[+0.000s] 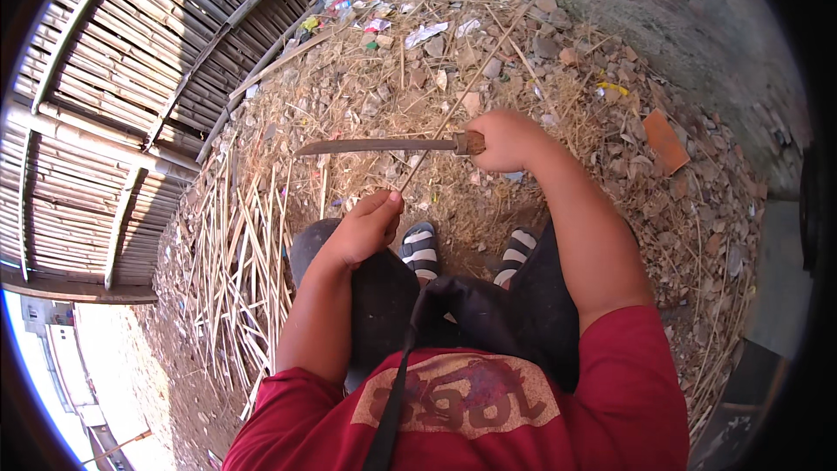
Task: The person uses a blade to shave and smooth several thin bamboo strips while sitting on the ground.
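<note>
My right hand point(510, 141) is closed around the wooden handle of a machete point(375, 146). Its long, dark, slightly curved blade points left, roughly level across the view. In my left hand point(368, 228), just below the blade, the fingers pinch the near end of a thin bamboo strip point(471, 81). That strip slants away to the upper right and crosses the blade close to the handle; whether the edge touches it I cannot tell. Both hands are out in front of my bent knees.
A pile of split bamboo strips point(248, 270) lies on the ground to the left. Beyond it stands a slatted bamboo wall point(113, 61). Rubble, straw and plastic litter point(425, 34) cover the ground ahead, with a broken orange tile point(666, 143) at right. A masonry wall point(697, 35) rises far right.
</note>
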`<state>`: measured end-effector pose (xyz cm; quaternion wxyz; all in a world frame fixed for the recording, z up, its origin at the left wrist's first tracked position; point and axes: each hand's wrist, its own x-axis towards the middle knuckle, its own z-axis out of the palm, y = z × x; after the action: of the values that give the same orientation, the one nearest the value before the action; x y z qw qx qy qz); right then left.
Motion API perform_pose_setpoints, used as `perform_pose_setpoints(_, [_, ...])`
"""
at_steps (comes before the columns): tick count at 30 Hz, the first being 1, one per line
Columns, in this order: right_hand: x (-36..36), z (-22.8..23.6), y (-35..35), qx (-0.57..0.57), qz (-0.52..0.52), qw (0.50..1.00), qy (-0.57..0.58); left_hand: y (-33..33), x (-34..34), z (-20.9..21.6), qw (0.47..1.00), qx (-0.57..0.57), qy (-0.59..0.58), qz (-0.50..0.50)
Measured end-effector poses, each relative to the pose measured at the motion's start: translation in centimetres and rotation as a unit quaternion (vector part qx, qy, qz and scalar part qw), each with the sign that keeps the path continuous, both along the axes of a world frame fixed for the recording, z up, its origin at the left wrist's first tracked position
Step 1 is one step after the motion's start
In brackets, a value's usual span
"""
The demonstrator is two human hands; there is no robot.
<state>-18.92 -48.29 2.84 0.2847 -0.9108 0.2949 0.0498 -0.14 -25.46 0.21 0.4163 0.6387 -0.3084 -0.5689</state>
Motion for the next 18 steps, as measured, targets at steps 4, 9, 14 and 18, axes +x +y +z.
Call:
perform_pose_setpoints(4, [-1.7, -2.4, -2.6, 0.107, -0.171, 0.976, -0.081, -0.2, 0.3, -0.5, 0.999, 0.001, 0.033, 0.006])
perform_pose_setpoints(9, [0.0, -1.3, 0.7, 0.013, 0.002, 0.998, -0.065, -0.2, 0.7, -0.1, 0.996, 0.011, 0.085, 0.005])
perform_pose_setpoints(14, [-0.5, -0.8, 0.6, -0.028, 0.037, 0.999, -0.022, -0.1, 0.6, 0.5, 0.991, 0.03, 0.134, -0.004])
perform_pose_setpoints(18, [-1.8, -1.1, -2.2, 0.026, -0.096, 0.994, -0.047, -0.1, 0.5, 0.4, 0.996, 0.019, 0.093, -0.007])
